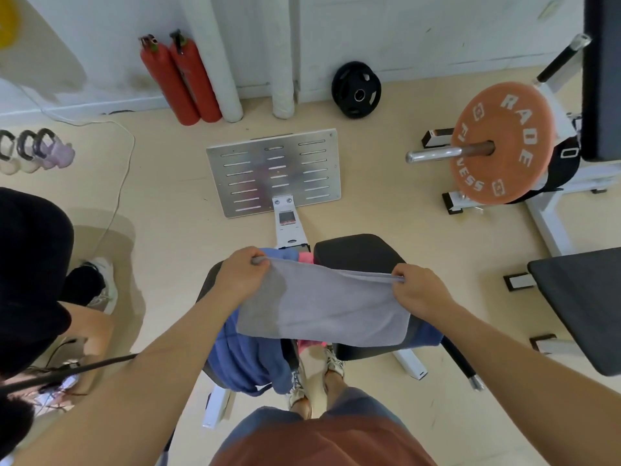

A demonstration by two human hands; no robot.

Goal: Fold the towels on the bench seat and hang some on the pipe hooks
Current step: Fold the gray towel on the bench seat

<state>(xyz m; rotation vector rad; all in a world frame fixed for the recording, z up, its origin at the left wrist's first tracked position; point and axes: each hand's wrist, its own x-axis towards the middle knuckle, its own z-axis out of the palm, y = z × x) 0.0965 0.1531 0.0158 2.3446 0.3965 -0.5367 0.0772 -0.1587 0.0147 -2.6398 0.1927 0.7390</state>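
A grey towel (322,307) hangs stretched between both hands above the black bench seat (356,253). My left hand (243,275) pinches its far left corner and my right hand (421,290) grips its far right corner. Under it a blue towel (252,359) lies crumpled on the left seat pad and droops over the near edge. A pink towel (306,257) shows in the gap between the pads. The towel hides most of the seat's middle. No pipe hooks are visible.
A slotted metal footplate (274,171) stands beyond the seat. Two red extinguishers (181,79) and white pipes (218,58) lean at the wall, with a black weight plate (356,89). An orange barbell plate (500,142) is right, another bench (584,307) nearer. A person in black (33,274) crouches left.
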